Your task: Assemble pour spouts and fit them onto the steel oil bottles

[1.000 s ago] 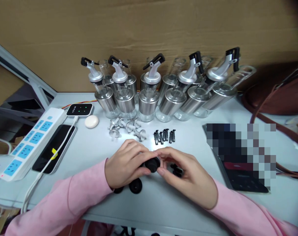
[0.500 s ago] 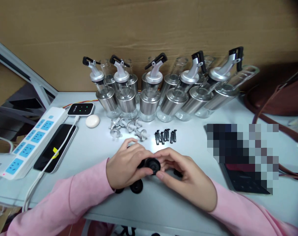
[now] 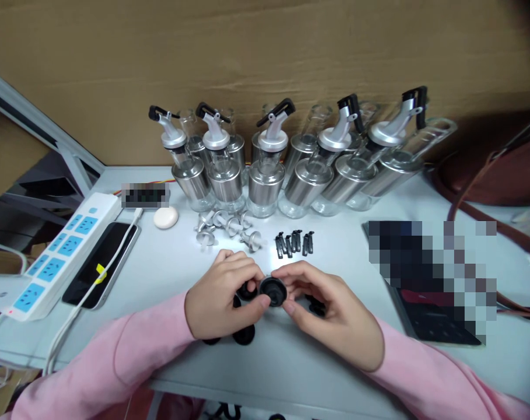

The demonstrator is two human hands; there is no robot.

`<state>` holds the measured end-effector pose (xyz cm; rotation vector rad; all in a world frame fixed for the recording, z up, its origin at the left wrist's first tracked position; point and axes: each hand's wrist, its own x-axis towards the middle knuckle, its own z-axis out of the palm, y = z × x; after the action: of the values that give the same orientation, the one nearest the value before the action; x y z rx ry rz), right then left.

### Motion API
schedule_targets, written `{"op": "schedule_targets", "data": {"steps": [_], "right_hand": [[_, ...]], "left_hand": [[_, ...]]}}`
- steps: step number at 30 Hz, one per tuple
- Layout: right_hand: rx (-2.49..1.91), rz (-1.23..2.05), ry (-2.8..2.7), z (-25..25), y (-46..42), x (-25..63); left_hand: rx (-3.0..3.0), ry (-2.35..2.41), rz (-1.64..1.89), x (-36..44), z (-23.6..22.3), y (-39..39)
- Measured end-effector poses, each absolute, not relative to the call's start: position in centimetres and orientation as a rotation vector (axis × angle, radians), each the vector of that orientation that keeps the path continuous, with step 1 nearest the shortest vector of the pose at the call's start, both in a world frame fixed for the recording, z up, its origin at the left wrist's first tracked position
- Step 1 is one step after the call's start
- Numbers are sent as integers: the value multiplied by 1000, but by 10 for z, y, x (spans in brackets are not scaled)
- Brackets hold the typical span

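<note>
Between my two hands, low over the table, is a round black stopper [image 3: 273,291] with a thin greyish rim, its hollow side facing me. My left hand [image 3: 225,294] has its thumb against the stopper's left edge and its fingers curled behind. On the other side, my right hand [image 3: 335,312] pinches the edge between thumb and fingers. More round black pieces lie around, one black disc [image 3: 244,333] below my left hand and some black pieces [image 3: 315,305] partly hidden by my right. Beyond my hands lie several silver pourer spouts [image 3: 230,226] and small black levers [image 3: 293,243].
Several glass-and-steel bottles [image 3: 267,181] stand along the back, the front ones topped with pourers. On the left are a power strip [image 3: 57,256], a phone [image 3: 101,265], cables and a white oval object [image 3: 166,217]. A dark flat item [image 3: 440,315] and a brown bag [image 3: 488,166] are at right.
My left fingers have drawn back slightly from the stopper, showing more of its rim. The stopper stays between both hands, tipped a little more toward me.
</note>
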<state>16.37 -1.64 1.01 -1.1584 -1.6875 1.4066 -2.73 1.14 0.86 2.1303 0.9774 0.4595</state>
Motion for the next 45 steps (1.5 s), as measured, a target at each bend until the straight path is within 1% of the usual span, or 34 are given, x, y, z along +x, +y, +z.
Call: {"op": "schedule_targets", "data": {"steps": [4, 12, 23, 31, 45], "right_hand": [[-1199, 1424, -1650, 10, -16, 164], [-1312, 1536, -1531, 4, -13, 163], [-1281, 1618, -1500, 2, -14, 163], [-1307, 1592, -1548, 6, -14, 160], [-1387, 1580, -1577, 7, -15, 159]], "left_hand": [[2144, 963, 383, -24, 11, 15], [2146, 1052, 362, -18, 8, 14], [2157, 1106, 442, -19, 3, 9], [2163, 1078, 395, -20, 5, 11], [2171, 1095, 412, -18, 4, 9]]}}
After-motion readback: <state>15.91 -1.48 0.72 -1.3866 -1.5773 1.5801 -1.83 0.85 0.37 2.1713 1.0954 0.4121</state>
